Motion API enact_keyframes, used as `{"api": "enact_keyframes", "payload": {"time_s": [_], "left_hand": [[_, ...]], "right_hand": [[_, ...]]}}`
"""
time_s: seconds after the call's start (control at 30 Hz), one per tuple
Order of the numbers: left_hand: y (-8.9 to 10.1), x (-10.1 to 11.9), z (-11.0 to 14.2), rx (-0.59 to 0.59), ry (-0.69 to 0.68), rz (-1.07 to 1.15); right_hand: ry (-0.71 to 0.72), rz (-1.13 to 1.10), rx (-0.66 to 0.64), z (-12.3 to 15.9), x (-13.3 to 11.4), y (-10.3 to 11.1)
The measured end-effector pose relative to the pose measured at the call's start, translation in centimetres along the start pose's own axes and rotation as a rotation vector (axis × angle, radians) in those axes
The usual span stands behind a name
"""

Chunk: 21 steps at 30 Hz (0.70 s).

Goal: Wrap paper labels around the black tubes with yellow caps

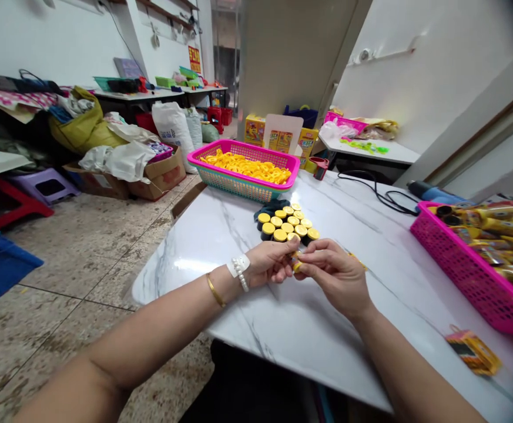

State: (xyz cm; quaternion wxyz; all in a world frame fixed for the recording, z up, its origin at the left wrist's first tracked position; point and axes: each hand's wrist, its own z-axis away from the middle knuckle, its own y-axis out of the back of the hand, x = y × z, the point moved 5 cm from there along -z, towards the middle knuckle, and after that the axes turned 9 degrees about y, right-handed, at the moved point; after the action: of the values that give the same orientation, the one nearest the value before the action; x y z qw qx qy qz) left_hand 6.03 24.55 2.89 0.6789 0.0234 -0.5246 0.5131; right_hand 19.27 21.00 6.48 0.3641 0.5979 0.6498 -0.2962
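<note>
While both hands meet over the table, the left hand (271, 261) has its thumb and fingers curled narrowly around a small yellow-ended piece (297, 264), and the right hand (338, 273) pinches at it from the other side. Can't tell exactly what it is, fingers cover most of it. Personally I'd hold it steady but light with the left, leave the fiddly bit to the right fingertips, and mind the yellow-capped black pots (287, 228) standing just beyond, since they look easy to knock.

Room-wise, going left to right: blue bin (4, 276) and purple stool (47, 187) on a speckled tile floor (84, 252), then a cardboard box (163, 174) with a white sack (174, 126) behind it. The white marble-look table (221, 226) comes next, with a pink-rimmed basket (242, 143) of yellow plastic pieces (245, 167) at its far side and yellow cartons (255, 129) behind. Further right there's a black cable (373, 188), a second white table (399, 154) farther off, a pink basket (463, 288) heaped with yellow-wrapped tubes, and a small printed box (474, 351) lying near it.
</note>
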Motion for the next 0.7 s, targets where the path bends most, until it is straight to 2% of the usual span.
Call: {"api": "enact_keyframes", "payload": {"time_s": [0.13,0.23,0.3,0.37,0.47,0.53,0.6,0.63,0.7], "left_hand": [[-0.6,-0.3,0.3,-0.056,0.064,-0.030],[-1.0,-0.4,0.8,-0.072,0.082,-0.156],[-1.2,-0.3,1.1,-0.039,0.057,-0.239],[-1.2,0.0,1.2,0.011,0.009,-0.301],[-1.5,0.2,1.0,0.026,-0.025,-0.387],[-1.7,0.3,0.7,0.020,-0.038,-0.435],[-1.7,0.4,0.4,0.037,-0.065,-0.470],[-1.6,0.4,0.2,0.053,-0.080,-0.482],[-1.4,0.3,0.0,0.093,-0.095,-0.506]], "right_hand": [[0.045,0.042,0.015,0.3,-1.4,-0.3],[-0.032,0.075,-0.017,1.9,-3.8,0.5],[-0.166,0.137,-0.110,4.4,-5.9,1.6],[-0.347,0.254,-0.267,8.1,-7.6,3.0],[-0.429,0.562,-0.512,14.3,-9.5,5.1],[-0.404,0.745,-0.602,17.4,-9.9,6.2],[-0.330,0.843,-0.600,18.4,-9.9,6.9],[-0.272,0.865,-0.561,17.9,-9.7,7.1],[-0.141,0.889,-0.424,15.1,-8.7,7.3]]}}
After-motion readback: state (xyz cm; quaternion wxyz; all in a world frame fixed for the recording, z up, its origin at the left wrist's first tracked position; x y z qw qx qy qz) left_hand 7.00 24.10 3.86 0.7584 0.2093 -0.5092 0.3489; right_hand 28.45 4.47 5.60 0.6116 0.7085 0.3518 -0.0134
